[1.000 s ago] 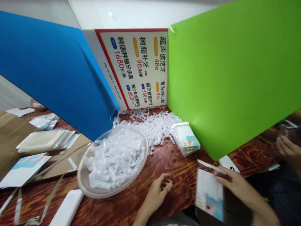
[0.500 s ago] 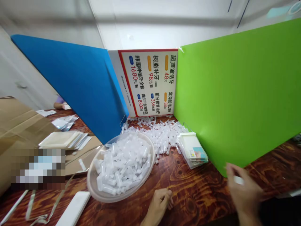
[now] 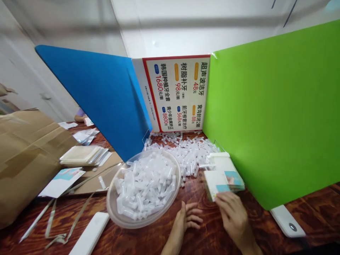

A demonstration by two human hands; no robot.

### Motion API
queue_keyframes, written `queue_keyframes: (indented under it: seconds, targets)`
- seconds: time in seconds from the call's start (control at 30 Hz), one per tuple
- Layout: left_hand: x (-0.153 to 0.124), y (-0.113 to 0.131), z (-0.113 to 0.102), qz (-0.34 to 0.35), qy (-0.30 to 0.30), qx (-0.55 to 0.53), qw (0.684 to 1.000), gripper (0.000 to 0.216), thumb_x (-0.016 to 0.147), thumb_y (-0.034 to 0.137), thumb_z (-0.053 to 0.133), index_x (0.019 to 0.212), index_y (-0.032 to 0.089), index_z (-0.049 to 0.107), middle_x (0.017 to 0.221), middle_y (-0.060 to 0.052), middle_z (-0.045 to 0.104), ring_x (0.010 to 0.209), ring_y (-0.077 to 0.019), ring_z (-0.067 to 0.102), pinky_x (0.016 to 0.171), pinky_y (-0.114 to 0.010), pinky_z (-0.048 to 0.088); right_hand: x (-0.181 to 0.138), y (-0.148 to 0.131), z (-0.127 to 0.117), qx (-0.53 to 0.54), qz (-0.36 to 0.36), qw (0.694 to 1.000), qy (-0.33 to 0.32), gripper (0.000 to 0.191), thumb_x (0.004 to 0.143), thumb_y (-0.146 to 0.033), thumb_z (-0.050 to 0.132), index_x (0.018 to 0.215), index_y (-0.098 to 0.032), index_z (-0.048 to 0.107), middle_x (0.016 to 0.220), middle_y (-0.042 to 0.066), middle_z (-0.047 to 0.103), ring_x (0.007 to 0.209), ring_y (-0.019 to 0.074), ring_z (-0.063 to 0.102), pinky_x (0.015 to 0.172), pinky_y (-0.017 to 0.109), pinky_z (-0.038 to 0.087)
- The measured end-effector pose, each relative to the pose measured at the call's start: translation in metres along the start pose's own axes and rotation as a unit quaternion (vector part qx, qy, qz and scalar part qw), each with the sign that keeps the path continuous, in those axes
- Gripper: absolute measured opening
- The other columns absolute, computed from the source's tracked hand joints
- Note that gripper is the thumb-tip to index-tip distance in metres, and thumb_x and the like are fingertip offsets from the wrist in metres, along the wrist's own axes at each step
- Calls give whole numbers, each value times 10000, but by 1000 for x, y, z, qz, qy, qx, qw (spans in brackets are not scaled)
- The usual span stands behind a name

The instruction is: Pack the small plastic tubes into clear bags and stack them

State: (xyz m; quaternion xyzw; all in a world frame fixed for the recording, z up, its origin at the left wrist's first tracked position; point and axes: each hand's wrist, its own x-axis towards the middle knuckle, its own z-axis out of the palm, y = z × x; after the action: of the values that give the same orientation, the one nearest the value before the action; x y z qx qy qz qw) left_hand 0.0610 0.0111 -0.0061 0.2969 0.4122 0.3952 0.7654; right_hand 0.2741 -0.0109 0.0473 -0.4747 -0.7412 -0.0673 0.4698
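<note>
My right hand (image 3: 233, 216) reaches forward and pinches the near corner of a packet (image 3: 217, 182) lying on the stack of clear packets (image 3: 225, 170) beside the green divider. On the wooden table (image 3: 148, 241), my left hand (image 3: 187, 219) rests with its fingers loosely apart and holds nothing. It lies just right of the round plastic dish (image 3: 114, 209) heaped with small clear tubes (image 3: 145, 184).
More loose tubes (image 3: 186, 148) are piled against the printed price board (image 3: 177, 94). A blue divider (image 3: 101, 95) stands left and a green divider (image 3: 276, 109) right. White flat objects (image 3: 90, 235) (image 3: 288, 221), a cardboard box (image 3: 23, 156), stacked packets (image 3: 82, 156) and plastic strips (image 3: 53, 219) surround the area.
My right hand has swung from the right side forward to the packet stack and taken hold of a packet's corner. The left hand's fingers have spread slightly. The camera has tilted up and right.
</note>
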Motion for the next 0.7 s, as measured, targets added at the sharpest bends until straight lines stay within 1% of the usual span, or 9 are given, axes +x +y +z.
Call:
queue_keyframes:
  seconds: [0.07,0.17,0.23,0.3,0.37,0.43,0.5,0.6,0.7]
  targets:
    - [4,11,4,13,16,-2,1000,900,667,883,623,1126,116,720,963,-150,755,781,-251,708,684,-338,550,-7,-27,11,73,-55,994,-54,324,938,-63,532,1127,-255,711,1002,60,759,976,245,695,895,455,578]
    - [6,24,1,53,61,75,994,721,626,759,782,931,108,728,803,-93,754,742,-240,687,704,-320,529,-8,-45,34,120,-45,986,-108,250,964,-89,514,1102,-211,683,992,77,740,965,229,685,879,408,599]
    - [2,29,-8,53,76,108,990,656,611,727,814,845,123,710,711,-61,735,668,-223,667,648,-305,508,4,-39,52,65,18,994,-86,258,985,-93,472,1124,-203,659,1025,97,723,989,235,677,882,406,600]
    - [-7,32,-18,30,76,123,989,600,666,700,799,849,137,704,702,-52,734,615,-203,653,604,-293,495,23,-21,72,-56,101,990,-85,305,987,-74,428,1181,-188,634,1098,126,701,1026,247,673,891,403,593]
    - [-19,34,-27,8,77,131,988,566,673,666,817,857,143,703,728,-55,744,610,-194,655,597,-286,497,45,-1,90,-175,177,961,-122,359,961,-30,400,1227,-142,615,1130,175,682,1017,275,682,832,392,598]
    - [-30,37,-33,-5,76,126,989,566,645,645,847,861,142,708,766,-67,756,639,-198,663,607,-286,502,60,15,106,-238,229,931,-159,391,930,19,373,1214,-97,616,1085,216,675,957,295,699,725,367,591]
    - [-39,40,-37,-10,73,116,990,581,624,641,862,886,142,720,810,-73,765,684,-206,670,633,-289,510,66,24,116,-245,256,919,-172,354,916,31,379,1113,-97,642,1004,210,671,840,277,713,642,336,565]
    - [-48,43,-40,-17,64,110,992,617,610,644,867,947,145,731,851,-73,771,733,-213,674,667,-294,516,55,27,118,-238,273,911,-197,290,908,5,427,1051,-129,641,998,174,661,701,213,705,623,301,542]
    - [-52,43,-44,-18,35,100,994,609,644,625,857,976,132,726,847,-73,764,726,-198,663,661,-277,501,35,22,102,-118,280,930,-208,292,915,-66,457,1145,-156,613,1021,141,676,741,222,704,688,327,552]
